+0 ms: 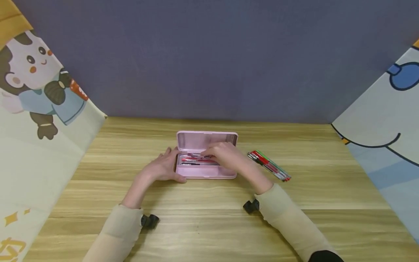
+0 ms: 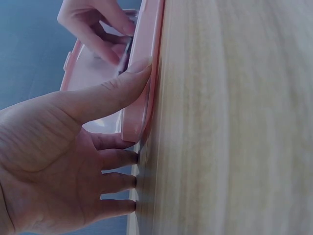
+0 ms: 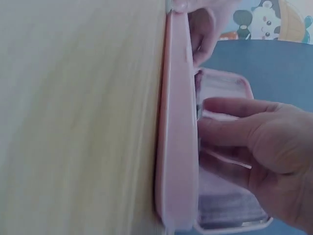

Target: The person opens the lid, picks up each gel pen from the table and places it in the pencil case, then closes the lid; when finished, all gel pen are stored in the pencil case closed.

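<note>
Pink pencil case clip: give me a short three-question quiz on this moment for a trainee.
1. True or false: the lid of the pink pencil case stands open.
2. Which hand reaches into the case among the pens inside it?
A. the left hand
B. the right hand
C. neither
3. Fill in: a loose bunch of pens lies on the wooden table to the person's ____ of the case.

Key
1. True; the lid is upright at the back.
2. B; its fingers reach down to the pens, while the left hand rests against the case's left end with its thumb on the front edge.
3. right
</note>
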The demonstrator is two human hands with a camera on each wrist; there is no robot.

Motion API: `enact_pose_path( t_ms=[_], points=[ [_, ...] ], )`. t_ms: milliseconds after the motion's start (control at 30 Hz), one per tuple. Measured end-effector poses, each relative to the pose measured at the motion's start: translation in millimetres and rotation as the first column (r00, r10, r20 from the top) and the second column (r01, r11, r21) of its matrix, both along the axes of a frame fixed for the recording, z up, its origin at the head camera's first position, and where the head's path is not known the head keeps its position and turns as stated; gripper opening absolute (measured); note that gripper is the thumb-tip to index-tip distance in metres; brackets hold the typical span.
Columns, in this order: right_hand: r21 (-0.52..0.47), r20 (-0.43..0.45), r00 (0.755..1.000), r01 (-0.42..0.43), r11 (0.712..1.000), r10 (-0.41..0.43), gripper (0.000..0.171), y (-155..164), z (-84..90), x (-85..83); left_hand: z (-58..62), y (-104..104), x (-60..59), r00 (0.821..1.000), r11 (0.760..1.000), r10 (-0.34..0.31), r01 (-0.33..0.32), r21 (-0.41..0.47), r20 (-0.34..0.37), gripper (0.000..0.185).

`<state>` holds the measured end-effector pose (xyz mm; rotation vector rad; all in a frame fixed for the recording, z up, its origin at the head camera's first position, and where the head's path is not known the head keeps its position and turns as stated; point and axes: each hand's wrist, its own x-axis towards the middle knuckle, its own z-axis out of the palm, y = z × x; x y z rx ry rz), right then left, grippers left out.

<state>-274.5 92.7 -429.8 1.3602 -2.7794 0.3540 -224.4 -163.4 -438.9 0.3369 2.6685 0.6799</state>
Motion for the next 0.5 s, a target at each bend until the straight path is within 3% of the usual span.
enact_pose_path(
  t_ms=[500],
  points=[
    [0.035, -0.055, 0.998, -0.023, 0.999, 0.025, 0.025, -19.1, -4.0, -1.6, 1.3, -0.4, 0.3, 1.0, 1.0, 0.007, -0.007, 0.0, 0.01, 0.117]
  ],
)
